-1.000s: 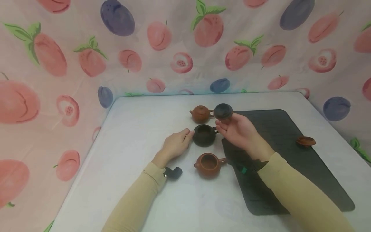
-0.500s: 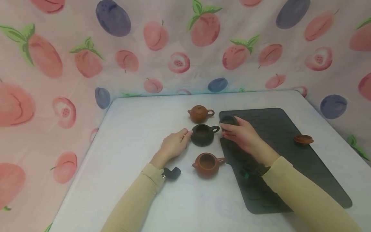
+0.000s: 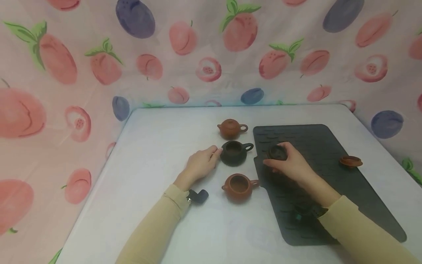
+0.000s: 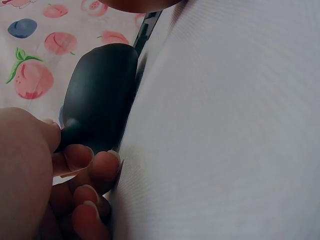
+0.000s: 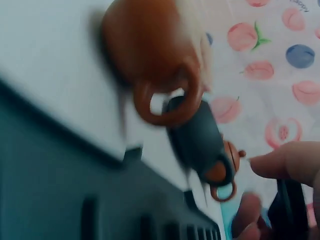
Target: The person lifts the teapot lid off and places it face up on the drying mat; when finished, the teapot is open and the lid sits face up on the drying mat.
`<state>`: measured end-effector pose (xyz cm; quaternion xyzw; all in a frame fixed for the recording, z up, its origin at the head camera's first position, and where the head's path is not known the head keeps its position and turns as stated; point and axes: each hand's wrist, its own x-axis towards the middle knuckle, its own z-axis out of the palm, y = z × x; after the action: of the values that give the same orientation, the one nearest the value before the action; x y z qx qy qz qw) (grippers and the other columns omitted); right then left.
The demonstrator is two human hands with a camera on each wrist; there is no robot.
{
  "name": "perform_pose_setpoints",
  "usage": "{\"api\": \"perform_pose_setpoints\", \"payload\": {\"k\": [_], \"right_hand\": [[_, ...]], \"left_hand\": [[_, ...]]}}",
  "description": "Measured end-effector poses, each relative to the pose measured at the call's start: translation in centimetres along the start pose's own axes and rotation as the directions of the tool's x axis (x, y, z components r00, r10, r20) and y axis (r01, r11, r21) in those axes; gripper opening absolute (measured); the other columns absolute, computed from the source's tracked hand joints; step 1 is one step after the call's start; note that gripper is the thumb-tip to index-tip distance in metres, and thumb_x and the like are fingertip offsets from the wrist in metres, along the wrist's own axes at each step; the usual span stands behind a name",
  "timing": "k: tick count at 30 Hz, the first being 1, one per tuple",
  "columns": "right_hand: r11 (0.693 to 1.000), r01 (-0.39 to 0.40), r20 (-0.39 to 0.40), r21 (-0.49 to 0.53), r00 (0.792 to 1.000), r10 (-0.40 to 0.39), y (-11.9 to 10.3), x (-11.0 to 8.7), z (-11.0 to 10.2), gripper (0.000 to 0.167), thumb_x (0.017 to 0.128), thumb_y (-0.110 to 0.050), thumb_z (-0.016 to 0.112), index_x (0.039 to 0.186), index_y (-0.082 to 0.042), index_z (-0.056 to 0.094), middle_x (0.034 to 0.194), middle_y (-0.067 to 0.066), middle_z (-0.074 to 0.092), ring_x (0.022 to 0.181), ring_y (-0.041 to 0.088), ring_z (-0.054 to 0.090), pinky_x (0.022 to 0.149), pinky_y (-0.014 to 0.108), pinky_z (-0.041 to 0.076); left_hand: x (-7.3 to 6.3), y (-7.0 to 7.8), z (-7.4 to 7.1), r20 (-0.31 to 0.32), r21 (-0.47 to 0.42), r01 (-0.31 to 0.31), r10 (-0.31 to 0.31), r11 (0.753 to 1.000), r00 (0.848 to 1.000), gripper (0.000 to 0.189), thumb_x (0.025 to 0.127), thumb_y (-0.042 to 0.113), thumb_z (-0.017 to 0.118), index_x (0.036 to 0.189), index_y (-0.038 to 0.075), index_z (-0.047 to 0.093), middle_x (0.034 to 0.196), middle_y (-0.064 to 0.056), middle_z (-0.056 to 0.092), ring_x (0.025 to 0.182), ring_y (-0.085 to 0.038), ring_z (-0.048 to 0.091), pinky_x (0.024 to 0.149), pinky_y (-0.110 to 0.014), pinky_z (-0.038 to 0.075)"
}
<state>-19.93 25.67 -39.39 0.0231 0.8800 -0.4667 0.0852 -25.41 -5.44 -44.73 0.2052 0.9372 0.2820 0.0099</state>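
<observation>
My left hand pinches the spout of a black teapot on the white table; the left wrist view shows thumb and fingertips at the spout of its dark body. No lid covers this pot's mouth. Over the dark tray, my right hand holds a small round black teapot lid between thumb and fingers; part of the dark lid appears between them in the right wrist view. An uncovered reddish-brown teapot stands nearer me, and a lidded brown teapot farther back.
The ridged dark tray lies on the right of the white table. A brown lid rests by the tray's right edge. Fruit-patterned cloth hangs behind the table and at its sides.
My right hand has carried the black lid from beside the teapots rightward and nearer me, over the tray, turning palm down. My left hand has stayed at the black teapot's spout.
</observation>
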Motion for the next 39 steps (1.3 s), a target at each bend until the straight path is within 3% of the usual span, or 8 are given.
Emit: {"api": "perform_pose_setpoints", "payload": {"k": [3, 7, 15, 19, 23, 28, 33, 39], "right_hand": [[0.974, 0.086, -0.002, -0.211, 0.996, -0.089, 1.0, -0.3, -1.1, 0.086, 0.087, -0.048, 0.081, 0.145, 0.0, 0.041, 0.134, 0.028, 0.054, 0.115, 0.039, 0.059, 0.09, 0.055, 0.05], [0.898, 0.161, 0.016, -0.41, 0.985, -0.169, 2.3, -0.5, -2.9, 0.086, 0.088, -0.051, 0.079, 0.144, 0.005, 0.046, 0.142, 0.035, 0.043, 0.131, 0.051, 0.041, 0.101, 0.07, 0.036], [0.802, 0.12, -0.029, -0.585, 0.985, -0.168, 4.8, -0.7, -6.9, 0.092, 0.09, -0.045, 0.078, 0.146, 0.014, 0.036, 0.138, 0.044, 0.044, 0.124, 0.062, 0.045, 0.097, 0.073, 0.037], [0.743, 0.083, -0.064, -0.664, 0.984, -0.167, 5.7, -0.8, -9.0, 0.082, 0.086, -0.034, 0.082, 0.139, 0.013, 0.042, 0.126, 0.044, 0.053, 0.112, 0.065, 0.05, 0.086, 0.074, 0.042], [0.684, 0.062, -0.059, -0.727, 0.987, -0.152, 6.2, -0.8, -10.7, 0.076, 0.078, -0.026, 0.087, 0.133, 0.009, 0.05, 0.125, 0.043, 0.052, 0.111, 0.068, 0.042, 0.084, 0.075, 0.039], [0.661, 0.03, -0.038, -0.749, 0.995, -0.088, 5.9, -0.6, -11.6, 0.076, 0.073, -0.029, 0.09, 0.133, 0.003, 0.055, 0.129, 0.04, 0.049, 0.11, 0.067, 0.038, 0.082, 0.074, 0.037], [0.662, 0.018, 0.011, -0.75, 1.0, -0.014, 6.3, 0.4, -12.6, 0.083, 0.069, -0.043, 0.092, 0.133, -0.001, 0.058, 0.13, 0.038, 0.054, 0.107, 0.067, 0.043, 0.075, 0.074, 0.041], [0.674, 0.026, 0.06, -0.738, 0.998, 0.027, 6.5, 1.3, -13.8, 0.097, 0.066, -0.061, 0.089, 0.131, 0.005, 0.059, 0.131, 0.038, 0.056, 0.112, 0.065, 0.05, 0.083, 0.074, 0.042]], "left_hand": [[0.1, 0.1, 0.0, 0.0, -0.002, 0.0, 0.0, 1.0, 1.0, 0.037, 0.111, 0.045, 0.037, 0.089, 0.019, 0.049, 0.065, -0.002, 0.045, 0.067, -0.025, 0.054, 0.057, -0.038, 0.04], [0.1, 0.2, 0.0, -0.005, -0.001, -0.002, 0.002, 1.0, 1.0, 0.037, 0.111, 0.045, 0.037, 0.089, 0.019, 0.049, 0.065, -0.002, 0.046, 0.067, -0.025, 0.055, 0.057, -0.038, 0.04], [0.2, 0.3, 0.1, -0.003, 0.003, 0.004, -0.004, 1.0, 1.0, 0.038, 0.111, 0.046, 0.036, 0.088, 0.019, 0.049, 0.065, -0.002, 0.045, 0.067, -0.025, 0.055, 0.057, -0.038, 0.04], [0.2, 0.3, 0.1, -0.004, 0.0, 0.002, -0.002, 1.0, 1.0, 0.037, 0.111, 0.046, 0.036, 0.088, 0.019, 0.049, 0.065, -0.002, 0.046, 0.066, -0.024, 0.055, 0.057, -0.038, 0.04], [0.2, 0.2, 0.0, -0.003, -0.003, 0.009, -0.009, 1.0, 1.0, 0.037, 0.111, 0.046, 0.037, 0.089, 0.019, 0.05, 0.065, -0.002, 0.046, 0.066, -0.024, 0.054, 0.057, -0.038, 0.04], [0.0, 0.0, 0.0, 0.003, -0.006, 0.027, -0.027, 1.0, 1.0, 0.037, 0.111, 0.047, 0.036, 0.09, 0.02, 0.051, 0.065, -0.002, 0.047, 0.066, -0.024, 0.054, 0.057, -0.038, 0.04], [0.1, 0.0, 0.1, 0.01, -0.01, 0.03, -0.03, 0.999, 0.999, 0.038, 0.111, 0.048, 0.035, 0.089, 0.021, 0.05, 0.066, -0.001, 0.049, 0.065, -0.023, 0.054, 0.057, -0.037, 0.039], [0.1, 0.0, 0.2, 0.015, -0.016, 0.03, -0.03, 0.999, 0.999, 0.038, 0.111, 0.048, 0.035, 0.089, 0.021, 0.051, 0.067, 0.001, 0.054, 0.064, -0.022, 0.054, 0.057, -0.037, 0.039]]}}
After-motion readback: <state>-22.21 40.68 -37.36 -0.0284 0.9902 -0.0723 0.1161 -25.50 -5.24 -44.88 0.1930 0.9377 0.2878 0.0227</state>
